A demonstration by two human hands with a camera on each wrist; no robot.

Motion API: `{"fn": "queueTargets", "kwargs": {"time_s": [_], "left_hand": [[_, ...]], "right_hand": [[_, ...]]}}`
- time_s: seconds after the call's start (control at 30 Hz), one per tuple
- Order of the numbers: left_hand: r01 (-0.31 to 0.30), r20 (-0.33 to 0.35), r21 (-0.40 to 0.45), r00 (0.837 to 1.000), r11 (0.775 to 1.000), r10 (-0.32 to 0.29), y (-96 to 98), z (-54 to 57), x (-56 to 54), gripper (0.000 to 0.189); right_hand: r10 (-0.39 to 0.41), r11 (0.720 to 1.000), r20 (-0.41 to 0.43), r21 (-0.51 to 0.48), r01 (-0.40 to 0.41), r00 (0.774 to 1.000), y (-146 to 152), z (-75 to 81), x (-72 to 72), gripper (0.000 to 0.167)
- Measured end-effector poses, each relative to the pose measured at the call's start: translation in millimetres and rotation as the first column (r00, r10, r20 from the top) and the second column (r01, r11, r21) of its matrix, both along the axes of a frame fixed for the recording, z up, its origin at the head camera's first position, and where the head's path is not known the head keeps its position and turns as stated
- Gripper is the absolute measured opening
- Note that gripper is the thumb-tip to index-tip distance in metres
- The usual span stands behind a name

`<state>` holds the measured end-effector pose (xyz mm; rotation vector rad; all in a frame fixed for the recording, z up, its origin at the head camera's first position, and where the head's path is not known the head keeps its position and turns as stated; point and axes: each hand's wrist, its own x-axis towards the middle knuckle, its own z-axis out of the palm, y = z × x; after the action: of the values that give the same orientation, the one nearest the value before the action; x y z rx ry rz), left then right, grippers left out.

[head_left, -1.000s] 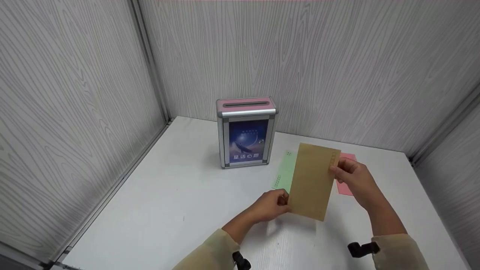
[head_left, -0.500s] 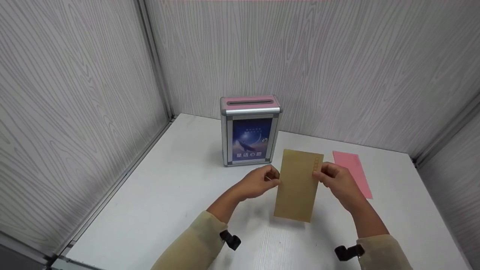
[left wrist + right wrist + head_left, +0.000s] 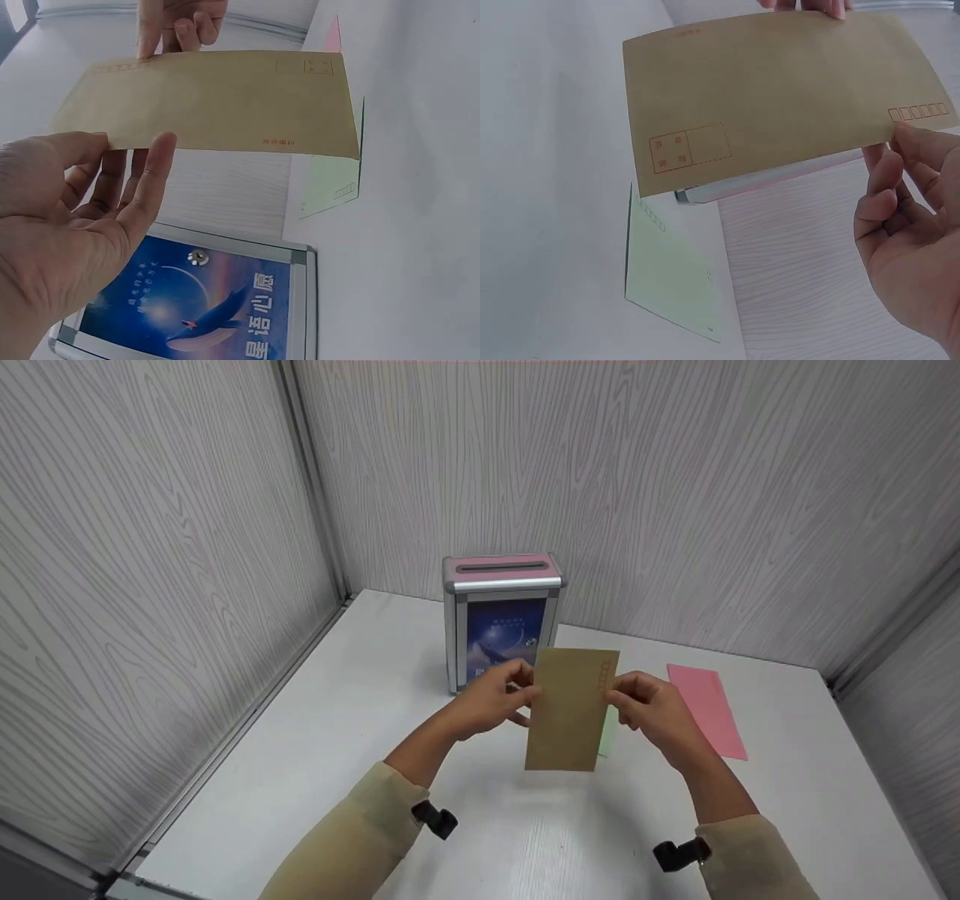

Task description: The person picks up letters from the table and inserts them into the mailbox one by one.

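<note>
A brown paper envelope [image 3: 571,712] is held upright above the table, in front of the box. My left hand [image 3: 491,697] pinches its left edge between thumb and fingers. The opposite edge is pinched by my right hand [image 3: 652,712], just below the printed postcode squares. Red stamp frames show on the brown envelope [image 3: 765,97] in the right wrist view. A pale green envelope [image 3: 609,733] lies on the table behind it, mostly hidden in the head view; the right wrist view shows more of this green envelope [image 3: 671,270].
An upright box [image 3: 450,637] with a pink slotted top [image 3: 502,566] and a blue whale picture stands near the back wall. A pink envelope [image 3: 706,709] lies on the white table [image 3: 322,750] at the right. Grey wood-grain panels [image 3: 637,495] enclose the table.
Both hands have carried the brown envelope left and toward the box. The left hand has moved up from its lower corner to its side edge. The pink envelope is now fully uncovered.
</note>
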<state>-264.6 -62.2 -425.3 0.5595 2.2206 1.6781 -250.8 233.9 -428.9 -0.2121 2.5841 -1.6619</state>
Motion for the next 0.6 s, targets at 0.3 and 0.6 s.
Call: {"fn": "queueTargets", "kwargs": {"time_s": [0.3, 0.6], "left_hand": [[-0.072, -0.11, 0.036, 0.991, 0.997, 0.075, -25.1, 43.1, -7.5, 0.017], [-0.143, -0.266, 0.086, 0.95, 0.986, 0.162, -45.2, 91.2, -4.9, 0.021]], "right_hand": [[0.046, 0.998, -0.051, -0.032, -0.048, 0.998, -27.9, 41.2, -13.2, 0.026], [0.048, 0.999, -0.26, -0.007, -0.052, 0.964, -58.1, 88.5, -17.4, 0.029]]}}
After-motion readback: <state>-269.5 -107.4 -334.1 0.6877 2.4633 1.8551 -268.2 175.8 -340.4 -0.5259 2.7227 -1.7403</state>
